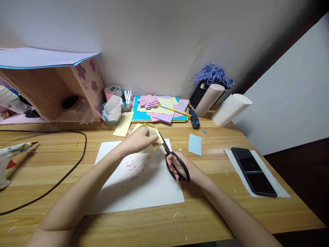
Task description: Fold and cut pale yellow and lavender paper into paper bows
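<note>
While your yellow paper (152, 130) hovers at one o'clock over the color-smudged white sheet (154, 192), look at it: pale, thin, bent over and creased! Your left hand (140, 139) comes in from nine o'clock, fingers curled tight, thumb pinching the paper. From five o'clock, your right hand (177, 164) grips the black-handled scissors (167, 149), fingers closed through the loops, blades up at the paper's edge; how widely they part, you can't tell. Outward now: a blue card (195, 144) near three o'clock, a layered pink flower (149, 101) at twelve, your phone (254, 171) out at four!
</note>
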